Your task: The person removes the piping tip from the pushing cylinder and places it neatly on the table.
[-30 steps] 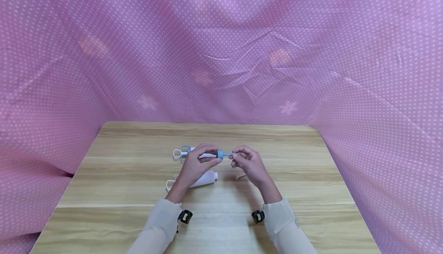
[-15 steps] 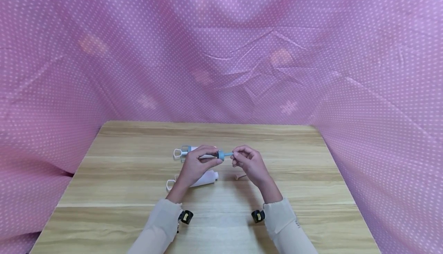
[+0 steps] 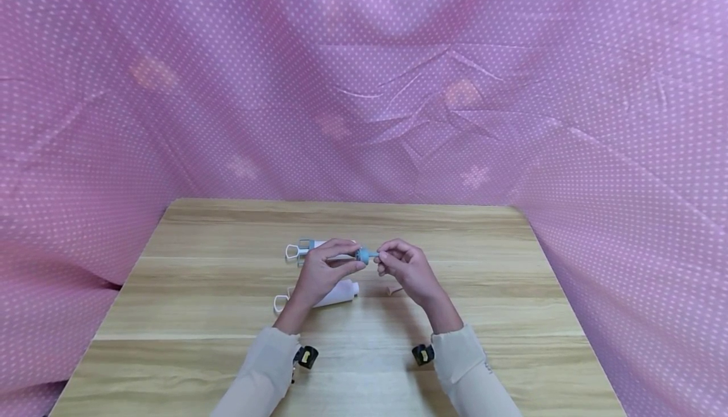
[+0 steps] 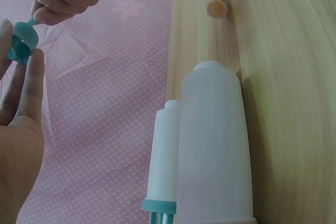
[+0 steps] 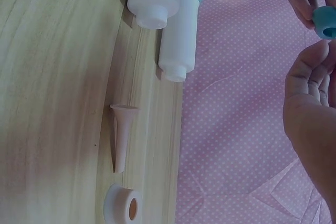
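My left hand point(image 3: 323, 273) pinches a teal ring cap point(image 3: 362, 256) between thumb and fingers, above the table. The thumb and fingers of my right hand point(image 3: 412, 273) pinch the thin teal nozzle point(image 3: 373, 254) at the cap's right side. From the left wrist view, the cap point(image 4: 23, 40) looks hollow, with an opening toward the left palm. The right wrist view shows the cap point(image 5: 325, 20) cut off by the frame edge. Part of the nozzle is hidden by the right fingertips.
Below the hands lie a white syringe-like bottle point(image 3: 338, 293) and, farther back, another with a teal collar point(image 5: 178, 38). A pale pink flared nozzle point(image 5: 122, 137) and pink ring cap point(image 5: 124, 204) rest on the wooden table point(image 3: 483, 341). Pink dotted cloth point(image 3: 364, 88) hangs behind.
The right hand has shifted slightly left toward the cap, and less of the teal nozzle shows between the hands. The cap has turned a little in the left fingers.
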`<control>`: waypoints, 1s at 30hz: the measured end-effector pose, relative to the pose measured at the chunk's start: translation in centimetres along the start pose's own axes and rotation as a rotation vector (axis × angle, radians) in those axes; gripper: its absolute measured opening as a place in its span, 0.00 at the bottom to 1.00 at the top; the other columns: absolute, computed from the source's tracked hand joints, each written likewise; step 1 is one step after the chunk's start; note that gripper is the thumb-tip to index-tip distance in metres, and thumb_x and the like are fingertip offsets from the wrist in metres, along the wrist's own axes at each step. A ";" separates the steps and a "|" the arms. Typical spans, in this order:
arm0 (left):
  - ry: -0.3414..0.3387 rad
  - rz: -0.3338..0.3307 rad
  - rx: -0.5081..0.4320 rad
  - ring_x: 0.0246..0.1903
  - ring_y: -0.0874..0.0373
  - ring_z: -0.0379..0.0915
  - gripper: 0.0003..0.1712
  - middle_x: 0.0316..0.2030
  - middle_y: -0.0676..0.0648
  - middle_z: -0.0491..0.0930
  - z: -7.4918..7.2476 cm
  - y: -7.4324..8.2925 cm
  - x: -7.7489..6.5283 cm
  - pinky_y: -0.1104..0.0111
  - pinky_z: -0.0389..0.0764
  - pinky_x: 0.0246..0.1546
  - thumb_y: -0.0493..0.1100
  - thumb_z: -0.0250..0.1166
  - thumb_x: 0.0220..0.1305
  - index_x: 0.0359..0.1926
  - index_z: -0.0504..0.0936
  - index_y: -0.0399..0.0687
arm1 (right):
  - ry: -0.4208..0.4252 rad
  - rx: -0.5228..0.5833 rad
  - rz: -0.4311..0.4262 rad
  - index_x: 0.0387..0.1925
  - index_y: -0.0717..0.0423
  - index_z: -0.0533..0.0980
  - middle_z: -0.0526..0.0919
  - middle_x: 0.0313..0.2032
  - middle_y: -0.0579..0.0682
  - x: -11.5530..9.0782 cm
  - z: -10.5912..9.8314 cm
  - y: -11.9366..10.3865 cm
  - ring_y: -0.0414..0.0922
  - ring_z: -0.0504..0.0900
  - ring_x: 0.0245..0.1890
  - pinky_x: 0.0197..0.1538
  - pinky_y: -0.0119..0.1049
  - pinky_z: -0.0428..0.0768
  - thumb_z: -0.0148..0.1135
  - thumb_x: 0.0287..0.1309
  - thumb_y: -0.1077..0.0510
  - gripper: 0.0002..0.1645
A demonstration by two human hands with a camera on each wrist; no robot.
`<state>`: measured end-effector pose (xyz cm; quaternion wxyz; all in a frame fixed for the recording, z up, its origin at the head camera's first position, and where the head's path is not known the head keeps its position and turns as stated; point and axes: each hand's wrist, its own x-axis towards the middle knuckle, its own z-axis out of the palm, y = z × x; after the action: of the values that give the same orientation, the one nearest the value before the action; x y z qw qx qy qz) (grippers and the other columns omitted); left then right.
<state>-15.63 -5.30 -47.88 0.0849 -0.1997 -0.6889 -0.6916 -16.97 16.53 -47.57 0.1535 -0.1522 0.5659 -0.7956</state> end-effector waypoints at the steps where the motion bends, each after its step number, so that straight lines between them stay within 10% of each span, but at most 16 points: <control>1: 0.001 0.001 -0.003 0.46 0.52 0.84 0.19 0.48 0.36 0.83 0.0 -0.1 0.0 0.63 0.85 0.47 0.30 0.75 0.55 0.49 0.86 0.32 | -0.002 -0.002 0.005 0.44 0.61 0.77 0.83 0.37 0.52 0.0 0.0 0.0 0.41 0.82 0.35 0.44 0.32 0.84 0.59 0.71 0.65 0.04; 30: -0.026 0.007 -0.018 0.47 0.55 0.83 0.20 0.48 0.37 0.82 -0.4 -0.3 0.1 0.63 0.84 0.49 0.29 0.75 0.56 0.50 0.83 0.26 | -0.020 -0.064 -0.003 0.44 0.65 0.75 0.81 0.36 0.50 0.4 0.9 -0.3 0.41 0.81 0.36 0.44 0.32 0.84 0.57 0.71 0.67 0.04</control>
<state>-15.90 -5.66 -48.12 0.0767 -0.2119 -0.6829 -0.6948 -17.01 15.64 -46.98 0.1528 -0.1659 0.5893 -0.7758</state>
